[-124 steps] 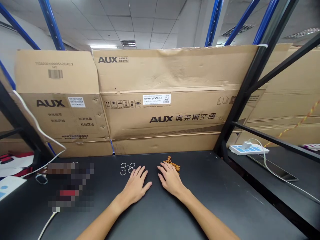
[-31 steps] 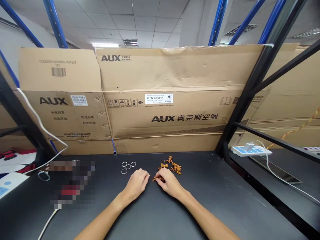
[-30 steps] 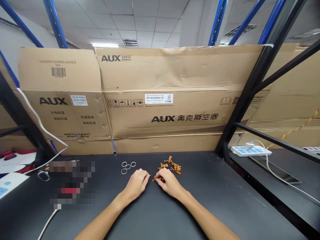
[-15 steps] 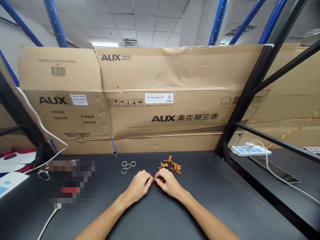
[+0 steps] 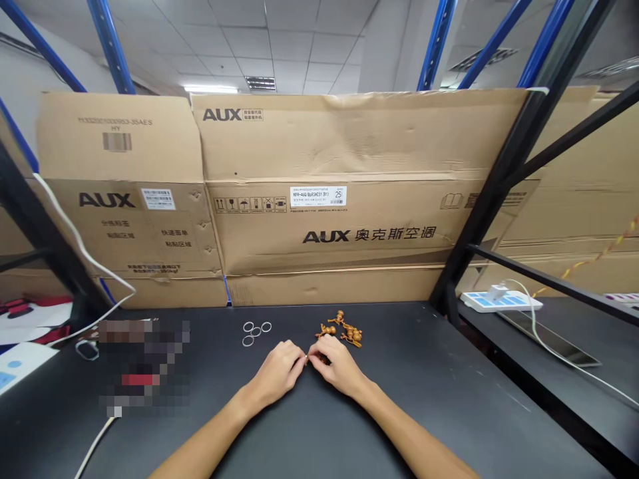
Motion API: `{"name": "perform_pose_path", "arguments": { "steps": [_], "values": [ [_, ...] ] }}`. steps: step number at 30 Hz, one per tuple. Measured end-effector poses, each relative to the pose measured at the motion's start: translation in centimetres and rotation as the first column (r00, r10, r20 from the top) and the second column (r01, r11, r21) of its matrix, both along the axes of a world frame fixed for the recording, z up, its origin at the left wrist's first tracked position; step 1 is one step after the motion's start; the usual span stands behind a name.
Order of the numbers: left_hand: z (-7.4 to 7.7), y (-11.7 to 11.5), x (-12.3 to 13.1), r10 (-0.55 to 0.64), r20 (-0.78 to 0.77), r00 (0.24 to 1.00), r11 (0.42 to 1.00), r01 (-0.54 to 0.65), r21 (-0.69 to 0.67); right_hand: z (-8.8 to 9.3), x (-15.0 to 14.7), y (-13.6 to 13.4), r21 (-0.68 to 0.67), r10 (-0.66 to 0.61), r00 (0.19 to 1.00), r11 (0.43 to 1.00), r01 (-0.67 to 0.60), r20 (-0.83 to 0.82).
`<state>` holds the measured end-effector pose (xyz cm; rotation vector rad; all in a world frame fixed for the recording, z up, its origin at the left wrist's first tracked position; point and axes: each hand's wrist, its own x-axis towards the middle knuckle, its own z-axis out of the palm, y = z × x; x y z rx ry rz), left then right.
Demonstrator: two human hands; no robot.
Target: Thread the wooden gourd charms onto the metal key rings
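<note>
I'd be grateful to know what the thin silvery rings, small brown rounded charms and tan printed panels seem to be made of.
Thin silvery rings: probably smooth metal, judging by their pale gleam.
Small brown rounded charms: perhaps polished wood, given warm colour and highlights; plastic is possible.
Tan printed panels: matte cardboard, by their creases and folds.

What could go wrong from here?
1. Slip: the left hand and right hand meet fingertip to fingertip over a small brown piece, largely hidden by the fingers; a poor grip could go unnoticed.
2. Snag: loose brown pieces lie just beyond the right hand, so its knuckles might nudge them or tangle their cords.
3. Scatter: four thin rings lie loose beyond the left hand; a stray sweep could spread them.
</note>
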<state>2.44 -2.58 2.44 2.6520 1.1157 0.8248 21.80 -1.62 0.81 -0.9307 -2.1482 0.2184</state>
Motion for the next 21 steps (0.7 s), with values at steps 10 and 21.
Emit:
{"name": "perform_pose_path", "arguments": {
  "steps": [10, 21],
  "values": [
    [0.14, -0.03, -0.07, -0.022, -0.009, 1.0, 1.0, 0.022, 0.004, 0.13, -0.14, 0.02, 0.07, -0.036, 0.998, 0.997, 0.032, 0.054],
    [0.14, -0.14, -0.18, -0.025, 0.001, 1.0, 1.0, 0.025, -0.002, -0.1, 0.22, 0.37, 0.133, -0.029, 0.979, 0.991, 0.002, 0.203]
  ]
}}
